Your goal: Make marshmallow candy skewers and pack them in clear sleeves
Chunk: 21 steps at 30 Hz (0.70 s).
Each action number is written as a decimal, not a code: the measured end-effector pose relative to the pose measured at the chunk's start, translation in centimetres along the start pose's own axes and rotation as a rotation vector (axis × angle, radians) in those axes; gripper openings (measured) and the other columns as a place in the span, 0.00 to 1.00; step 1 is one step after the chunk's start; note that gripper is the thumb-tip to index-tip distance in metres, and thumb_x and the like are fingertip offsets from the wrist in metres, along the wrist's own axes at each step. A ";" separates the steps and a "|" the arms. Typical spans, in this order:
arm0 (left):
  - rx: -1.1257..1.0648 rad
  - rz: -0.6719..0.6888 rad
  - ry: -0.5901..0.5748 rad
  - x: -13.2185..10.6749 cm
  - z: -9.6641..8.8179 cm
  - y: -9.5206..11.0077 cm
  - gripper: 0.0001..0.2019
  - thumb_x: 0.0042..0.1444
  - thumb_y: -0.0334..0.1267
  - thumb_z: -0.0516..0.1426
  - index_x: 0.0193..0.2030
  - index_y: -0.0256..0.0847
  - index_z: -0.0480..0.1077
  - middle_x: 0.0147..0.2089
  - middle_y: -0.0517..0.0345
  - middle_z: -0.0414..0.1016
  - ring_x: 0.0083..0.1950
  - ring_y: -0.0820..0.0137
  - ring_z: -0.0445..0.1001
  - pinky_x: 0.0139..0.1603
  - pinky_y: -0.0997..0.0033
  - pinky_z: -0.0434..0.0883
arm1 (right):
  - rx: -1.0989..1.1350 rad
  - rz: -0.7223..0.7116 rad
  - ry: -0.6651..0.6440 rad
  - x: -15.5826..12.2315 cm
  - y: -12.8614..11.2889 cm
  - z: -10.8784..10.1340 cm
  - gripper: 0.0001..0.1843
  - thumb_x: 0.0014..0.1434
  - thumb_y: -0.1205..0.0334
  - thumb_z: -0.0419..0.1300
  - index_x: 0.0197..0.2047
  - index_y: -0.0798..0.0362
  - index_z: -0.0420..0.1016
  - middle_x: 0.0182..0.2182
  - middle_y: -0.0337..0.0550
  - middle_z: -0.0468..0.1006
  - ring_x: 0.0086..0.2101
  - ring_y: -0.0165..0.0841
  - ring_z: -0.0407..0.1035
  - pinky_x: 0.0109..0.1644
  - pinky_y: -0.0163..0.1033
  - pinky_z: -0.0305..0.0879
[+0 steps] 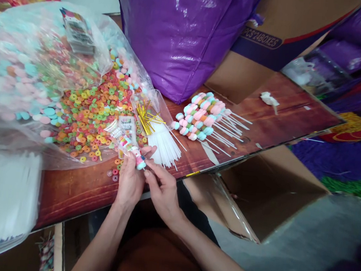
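Note:
My left hand (129,181) and my right hand (160,188) meet at the table's near edge, both closed on a candy skewer in a clear printed sleeve (127,141). The sleeve tilts up and to the left from my fingers. Just behind it lies a bundle of white sticks (163,146) and a bunch of gold twist ties (146,115). To the left, a heap of small colourful ring candies (88,110) spills out of a large clear bag (31,67).
A row of finished pastel candy skewers (201,116) lies on the wooden table (77,189) to the right. A big purple bag (183,34) and cardboard boxes stand behind. An open carton (273,190) sits below right. Another bag of white sticks (4,200) lies at left.

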State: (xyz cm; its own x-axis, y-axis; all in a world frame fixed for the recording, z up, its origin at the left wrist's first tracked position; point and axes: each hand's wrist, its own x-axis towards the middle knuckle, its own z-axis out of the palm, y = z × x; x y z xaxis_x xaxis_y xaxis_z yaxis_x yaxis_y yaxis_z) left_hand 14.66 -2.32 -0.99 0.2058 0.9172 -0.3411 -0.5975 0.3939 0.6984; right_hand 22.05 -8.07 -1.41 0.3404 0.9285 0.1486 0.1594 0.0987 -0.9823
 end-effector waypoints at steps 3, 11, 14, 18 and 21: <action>0.022 -0.035 -0.030 -0.3 0.0 -0.4 0.21 0.58 0.55 0.61 0.44 0.36 0.77 0.49 0.45 0.81 0.58 0.56 0.76 0.60 0.56 0.70 | -0.022 0.098 0.055 0.6 0.2 -0.3 0.11 0.64 0.63 0.58 0.49 0.52 0.76 0.37 0.43 0.81 0.36 0.33 0.76 0.42 0.38 0.73; 0.022 -0.070 0.029 -1.4 0.6 -0.9 0.16 0.53 0.46 0.67 0.45 0.40 0.77 0.46 0.52 0.82 0.51 0.63 0.79 0.60 0.60 0.71 | -0.231 0.122 0.127 2.5 -0.3 -0.2 0.09 0.61 0.59 0.58 0.44 0.51 0.65 0.28 0.38 0.75 0.29 0.33 0.72 0.34 0.36 0.67; 0.038 -0.034 -0.011 -1.0 0.6 -0.1 0.15 0.56 0.46 0.64 0.45 0.38 0.78 0.48 0.48 0.82 0.53 0.60 0.78 0.60 0.58 0.71 | -0.275 0.101 0.041 2.4 -1.1 -1.3 0.06 0.63 0.58 0.57 0.40 0.51 0.67 0.28 0.38 0.75 0.29 0.31 0.71 0.34 0.35 0.64; 0.085 0.011 0.012 -0.7 0.4 0.5 0.14 0.57 0.46 0.64 0.42 0.38 0.78 0.48 0.48 0.82 0.55 0.60 0.78 0.61 0.58 0.69 | -0.176 0.155 -0.169 1.7 -1.4 -2.8 0.13 0.65 0.59 0.54 0.28 0.51 0.68 0.22 0.34 0.68 0.25 0.28 0.62 0.31 0.33 0.60; 0.122 -0.013 0.011 -1.1 0.5 0.1 0.15 0.57 0.47 0.63 0.41 0.36 0.79 0.45 0.47 0.83 0.52 0.60 0.79 0.61 0.58 0.69 | -0.002 0.198 -0.173 1.4 -1.1 -2.6 0.14 0.64 0.58 0.55 0.27 0.52 0.67 0.21 0.33 0.65 0.24 0.27 0.60 0.29 0.32 0.59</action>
State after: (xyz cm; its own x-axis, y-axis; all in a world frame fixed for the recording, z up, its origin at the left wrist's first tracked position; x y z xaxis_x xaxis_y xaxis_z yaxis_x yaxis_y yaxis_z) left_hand 14.78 -3.20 -0.20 0.2042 0.9114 -0.3572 -0.4962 0.4109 0.7648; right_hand 24.76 -7.81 0.13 0.2016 0.9770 -0.0689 0.1075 -0.0920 -0.9899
